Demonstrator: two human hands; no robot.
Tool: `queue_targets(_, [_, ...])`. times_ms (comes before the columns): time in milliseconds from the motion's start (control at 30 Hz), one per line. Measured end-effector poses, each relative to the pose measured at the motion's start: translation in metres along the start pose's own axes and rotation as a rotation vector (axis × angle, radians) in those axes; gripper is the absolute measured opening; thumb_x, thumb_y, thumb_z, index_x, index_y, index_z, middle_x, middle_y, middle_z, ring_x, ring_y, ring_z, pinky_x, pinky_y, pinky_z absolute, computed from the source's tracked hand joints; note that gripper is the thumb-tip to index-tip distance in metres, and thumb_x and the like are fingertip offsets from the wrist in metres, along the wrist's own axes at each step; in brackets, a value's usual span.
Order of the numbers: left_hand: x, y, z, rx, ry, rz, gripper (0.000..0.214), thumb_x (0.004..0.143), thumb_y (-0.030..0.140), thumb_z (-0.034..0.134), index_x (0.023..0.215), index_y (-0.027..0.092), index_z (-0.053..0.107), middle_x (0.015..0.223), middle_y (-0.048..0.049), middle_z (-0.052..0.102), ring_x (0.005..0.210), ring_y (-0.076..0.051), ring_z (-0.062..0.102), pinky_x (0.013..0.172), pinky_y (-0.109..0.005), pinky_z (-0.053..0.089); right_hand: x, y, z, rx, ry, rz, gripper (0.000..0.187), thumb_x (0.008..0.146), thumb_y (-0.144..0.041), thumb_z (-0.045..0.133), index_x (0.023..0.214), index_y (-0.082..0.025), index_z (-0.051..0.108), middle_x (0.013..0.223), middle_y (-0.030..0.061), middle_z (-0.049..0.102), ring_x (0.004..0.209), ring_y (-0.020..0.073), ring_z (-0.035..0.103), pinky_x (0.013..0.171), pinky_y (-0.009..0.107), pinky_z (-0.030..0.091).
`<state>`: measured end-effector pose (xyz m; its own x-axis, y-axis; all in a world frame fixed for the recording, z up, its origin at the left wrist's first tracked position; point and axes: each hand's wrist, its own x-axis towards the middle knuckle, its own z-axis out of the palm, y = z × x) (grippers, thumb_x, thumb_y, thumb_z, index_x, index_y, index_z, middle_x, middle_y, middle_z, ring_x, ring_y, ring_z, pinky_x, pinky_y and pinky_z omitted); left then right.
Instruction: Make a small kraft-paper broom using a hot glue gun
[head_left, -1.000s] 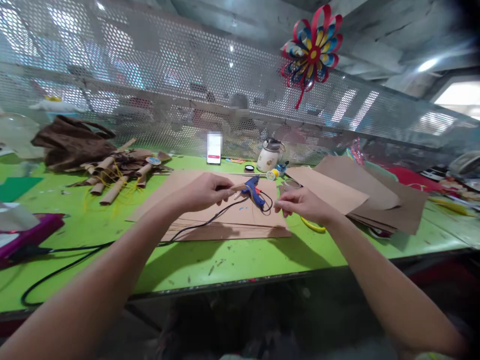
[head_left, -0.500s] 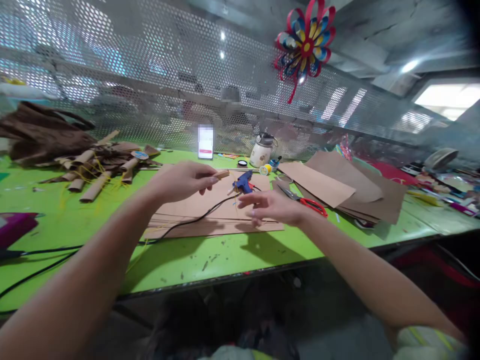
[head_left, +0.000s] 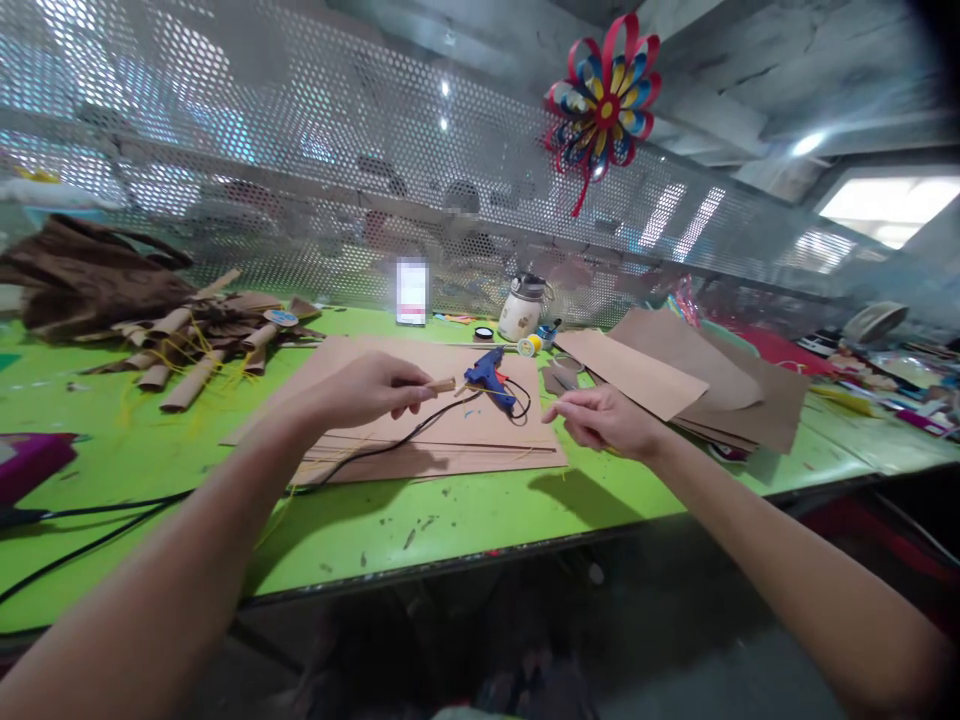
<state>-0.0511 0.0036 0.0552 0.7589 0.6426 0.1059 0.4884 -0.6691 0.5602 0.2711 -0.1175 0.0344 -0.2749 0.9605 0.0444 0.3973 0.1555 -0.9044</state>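
Note:
My left hand pinches a small roll of brown paper above a stack of brown paper sheets. A blue glue gun lies on the stack just right of the roll, its black cord running left. Closed at the fingertips, my right hand hovers past the stack's right edge. Whatever it pinches, if anything, is too small to make out. Behind it the scissors are mostly covered; a bit of blade shows.
Finished brown paper rolls with yellow thread pile up at the left, beside a brown bag. A phone, a white jar and a yellow spool stand along the back. More brown sheets lie right.
My right hand has moved right, away from the glue gun, and its fingers have closed; it now covers the scissors' red handles. My left hand still holds the paper roll, slightly lower in view.

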Motion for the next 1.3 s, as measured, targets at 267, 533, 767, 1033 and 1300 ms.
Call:
queue_targets(267, [0.001, 0.011, 0.021, -0.075, -0.092, 0.123, 0.037, 0.085, 0.047, 0.051, 0.091, 0.016, 0.072, 0.065, -0.0009, 0.060, 0.058, -0.012, 0.050, 0.054, -0.021, 0.035, -0.028, -0.002, -0.018, -0.202, 0.050, 0.020, 0.036, 0.091, -0.045, 0.050, 0.090, -0.012, 0.066, 0.046, -0.0096, 0.031, 0.040, 0.0069, 0.028, 0.042, 0.022, 0.022])
queue_targets(533, [0.000, 0.022, 0.037, -0.135, -0.115, 0.174, 0.047, 0.085, 0.053, 0.049, 0.092, 0.012, 0.073, 0.070, -0.0046, 0.063, 0.062, -0.014, 0.051, 0.058, -0.022, 0.039, -0.059, -0.021, -0.030, -0.411, 0.042, -0.015, 0.032, 0.090, -0.040, 0.052, 0.086, -0.015, 0.072, 0.054, -0.0022, 0.047, 0.048, 0.0099, 0.041, 0.048, 0.024, 0.034])
queue_targets(767, [-0.004, 0.040, 0.047, -0.300, -0.287, 0.252, 0.043, 0.089, 0.048, 0.047, 0.103, 0.014, 0.069, 0.071, -0.0035, 0.063, 0.061, -0.012, 0.054, 0.057, -0.020, 0.042, -0.055, -0.056, 0.021, 0.198, 0.023, -0.425, 0.015, 0.084, -0.037, 0.063, 0.081, -0.031, 0.077, 0.114, 0.0080, 0.066, 0.111, 0.0289, 0.056, 0.095, 0.049, 0.040])
queue_targets(1033, [-0.003, 0.033, 0.049, -0.273, -0.270, 0.268, 0.041, 0.092, 0.044, 0.045, 0.100, 0.012, 0.070, 0.066, -0.0023, 0.059, 0.058, -0.010, 0.050, 0.055, -0.020, 0.039, -0.032, -0.025, 0.061, 0.558, 0.331, -0.285, 0.027, 0.090, -0.032, 0.056, 0.068, -0.022, 0.069, 0.047, -0.0054, 0.027, 0.046, 0.0126, 0.031, 0.054, 0.034, 0.038])
queue_targets(1300, [-0.002, 0.045, 0.064, -0.263, -0.267, 0.303, 0.036, 0.094, 0.037, 0.046, 0.110, 0.016, 0.070, 0.090, -0.0088, 0.073, 0.070, -0.013, 0.062, 0.065, -0.021, 0.045, -0.070, -0.003, 0.050, 0.284, 0.419, -0.125, 0.024, 0.087, -0.028, 0.059, 0.066, -0.022, 0.067, 0.060, 0.0050, 0.053, 0.058, 0.0192, 0.050, 0.057, 0.037, 0.047])
